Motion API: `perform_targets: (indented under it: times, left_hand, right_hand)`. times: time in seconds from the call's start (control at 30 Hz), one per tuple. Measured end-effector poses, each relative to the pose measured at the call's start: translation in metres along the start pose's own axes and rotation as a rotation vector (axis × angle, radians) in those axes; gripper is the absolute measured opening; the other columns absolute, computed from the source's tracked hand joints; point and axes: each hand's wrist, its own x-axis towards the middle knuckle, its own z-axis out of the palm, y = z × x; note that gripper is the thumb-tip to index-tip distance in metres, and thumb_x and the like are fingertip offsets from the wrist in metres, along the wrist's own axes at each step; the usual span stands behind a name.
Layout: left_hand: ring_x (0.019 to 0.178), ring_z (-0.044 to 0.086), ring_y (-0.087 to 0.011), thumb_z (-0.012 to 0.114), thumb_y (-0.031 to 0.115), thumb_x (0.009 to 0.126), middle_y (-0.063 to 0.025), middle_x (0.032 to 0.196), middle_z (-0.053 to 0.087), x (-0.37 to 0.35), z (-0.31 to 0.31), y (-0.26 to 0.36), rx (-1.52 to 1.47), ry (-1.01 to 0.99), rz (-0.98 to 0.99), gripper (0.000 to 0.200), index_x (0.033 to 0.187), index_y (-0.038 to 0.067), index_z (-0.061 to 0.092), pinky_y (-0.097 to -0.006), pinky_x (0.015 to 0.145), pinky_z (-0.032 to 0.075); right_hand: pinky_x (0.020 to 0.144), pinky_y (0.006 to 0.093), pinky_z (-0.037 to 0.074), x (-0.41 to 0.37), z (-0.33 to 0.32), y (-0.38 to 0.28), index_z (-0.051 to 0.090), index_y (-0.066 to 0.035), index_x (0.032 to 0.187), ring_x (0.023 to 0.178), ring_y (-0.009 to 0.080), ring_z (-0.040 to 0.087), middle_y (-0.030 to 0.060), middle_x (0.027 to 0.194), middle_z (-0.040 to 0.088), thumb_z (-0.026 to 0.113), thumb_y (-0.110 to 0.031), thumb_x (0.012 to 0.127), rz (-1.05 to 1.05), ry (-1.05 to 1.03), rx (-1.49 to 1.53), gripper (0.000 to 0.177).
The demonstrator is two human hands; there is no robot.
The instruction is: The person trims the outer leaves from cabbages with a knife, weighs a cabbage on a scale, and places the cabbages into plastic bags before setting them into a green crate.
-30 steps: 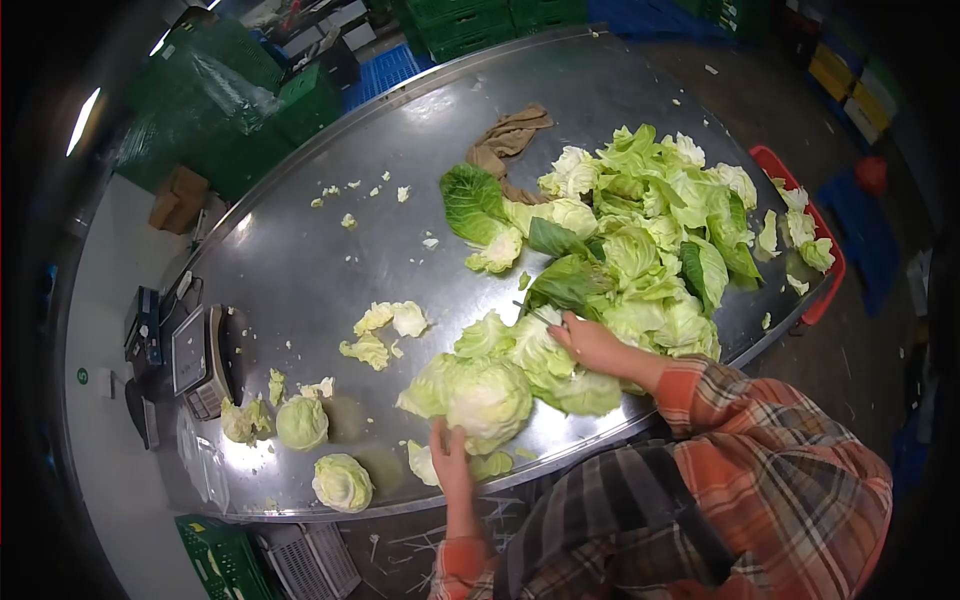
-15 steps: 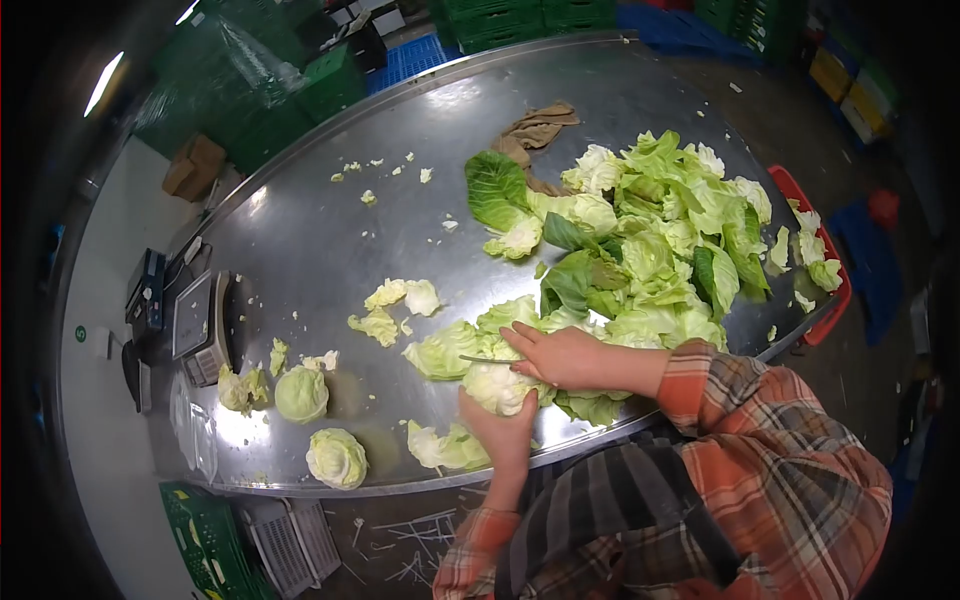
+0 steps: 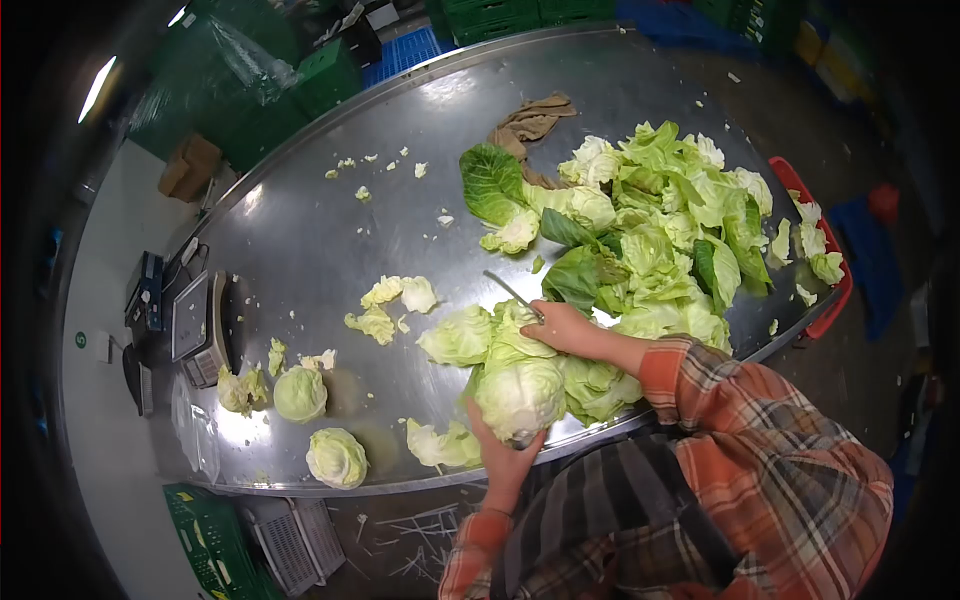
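Observation:
My left hand (image 3: 508, 450) is wrapped round the underside of a pale green cabbage (image 3: 520, 395) near the table's front edge. In my right hand (image 3: 568, 328), just above the cabbage, is a knife (image 3: 511, 293), its thin blade pointing up and left. Loose leaves (image 3: 458, 337) lie to the left of the blade, and more leaves lie under my right hand. A large heap of cut leaves (image 3: 660, 240) spreads beyond it. Two more whole cabbages, one farther back (image 3: 300, 394) and one nearer the edge (image 3: 337, 459), rest at the left.
The steel table (image 3: 330, 240) carries scattered scraps. A scale (image 3: 200, 325) stands at its left end and a brown cloth (image 3: 530, 122) lies near the far side. A red crate (image 3: 838, 300) is at the right end; green crates (image 3: 490, 20) are stacked behind.
My right hand has lifted off the cabbage and the knife has swung from level to pointing up and away. My left hand has moved slightly toward me with the cabbage, which is now more exposed.

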Motion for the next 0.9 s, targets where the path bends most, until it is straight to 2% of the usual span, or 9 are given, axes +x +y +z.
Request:
perform_targets:
  times: [0.03,0.17,0.23,0.37,0.47,0.6,0.73,0.83,0.9]
  left_hand:
    - [0.131,0.029,-0.0424,0.087,0.029,0.056,-0.0273,0.143,0.023,-0.004,-0.006,0.001,-0.077,-0.029,-0.066,0.112,0.139,-0.005,0.02,-0.0436,0.111,0.022]
    - [0.129,0.034,-0.0416,0.088,0.034,0.054,-0.0281,0.141,0.03,0.022,-0.009,0.032,0.587,-0.016,0.131,0.108,0.136,-0.005,0.029,-0.047,0.107,0.028]
    - [0.128,0.035,-0.0409,0.087,0.035,0.055,-0.0281,0.138,0.035,0.047,0.015,0.048,0.806,-0.073,0.268,0.104,0.134,-0.006,0.034,-0.0489,0.103,0.031]
    - [0.123,0.038,-0.0414,0.087,0.036,0.054,-0.0254,0.13,0.042,0.028,-0.021,0.012,0.601,-0.131,0.437,0.098,0.131,-0.003,0.04,-0.0516,0.099,0.034]
    - [0.121,0.039,-0.0416,0.087,0.036,0.053,-0.0242,0.128,0.042,0.005,-0.053,0.014,0.545,-0.182,0.307,0.097,0.13,-0.001,0.041,-0.0522,0.098,0.034]
    - [0.118,0.042,-0.0412,0.086,0.038,0.054,-0.0238,0.126,0.043,0.021,-0.028,0.043,0.821,-0.221,0.334,0.095,0.13,0.0,0.043,-0.0477,0.098,0.037]
    - [0.113,0.05,-0.0367,0.079,0.037,0.067,-0.0236,0.125,0.049,0.041,-0.049,0.016,0.533,-0.196,0.152,0.084,0.134,0.002,0.04,-0.045,0.096,0.041]
    - [0.113,0.054,-0.0303,0.066,0.033,0.081,-0.0182,0.13,0.049,0.041,-0.06,-0.001,-0.391,-0.078,-0.355,0.066,0.134,0.003,0.04,-0.0395,0.097,0.044]
    - [0.114,0.054,-0.03,0.051,0.047,0.09,-0.0171,0.134,0.047,0.035,-0.057,-0.039,-0.716,-0.06,-0.536,0.064,0.138,0.009,0.037,-0.0417,0.095,0.046]
  right_hand:
    - [0.073,0.0413,0.048,-0.006,0.004,0.003,0.057,0.003,0.103,0.083,0.0367,0.062,0.0251,0.089,0.063,0.065,-0.03,0.081,0.008,0.021,0.033,0.04]
    - [0.065,0.0391,0.046,-0.006,0.027,0.014,0.056,0.002,0.099,0.069,0.0329,0.059,0.0207,0.075,0.06,0.066,-0.026,0.082,-0.114,0.218,0.003,0.034]
    - [0.07,0.0422,0.047,-0.001,0.026,0.02,0.056,0.003,0.099,0.077,0.0393,0.06,0.0251,0.081,0.061,0.065,-0.025,0.082,-0.077,0.202,0.004,0.034]
    - [0.072,0.0451,0.046,0.006,0.023,0.035,0.055,0.003,0.096,0.081,0.0435,0.059,0.0269,0.083,0.061,0.064,-0.025,0.082,-0.03,0.276,0.068,0.033]
    - [0.072,0.0463,0.046,0.008,0.028,0.035,0.054,0.002,0.096,0.081,0.0442,0.059,0.0269,0.083,0.061,0.063,-0.025,0.083,-0.041,0.272,0.019,0.032]
    - [0.071,0.0471,0.046,0.011,0.032,0.036,0.054,0.002,0.097,0.08,0.0438,0.059,0.0269,0.082,0.061,0.062,-0.025,0.083,-0.046,0.265,-0.023,0.031]
    - [0.069,0.0452,0.047,0.008,0.016,0.025,0.053,0.002,0.099,0.074,0.0388,0.061,0.0241,0.079,0.061,0.061,-0.024,0.084,0.133,0.209,0.215,0.031]
    - [0.064,0.0423,0.048,0.003,0.004,0.018,0.052,0.002,0.105,0.067,0.0315,0.061,0.0214,0.077,0.06,0.06,-0.024,0.085,0.188,0.196,0.229,0.034]
    - [0.062,0.0407,0.048,0.008,-0.009,0.042,0.051,0.003,0.113,0.062,0.0275,0.06,0.0204,0.076,0.06,0.059,-0.026,0.086,0.092,0.251,0.153,0.04]
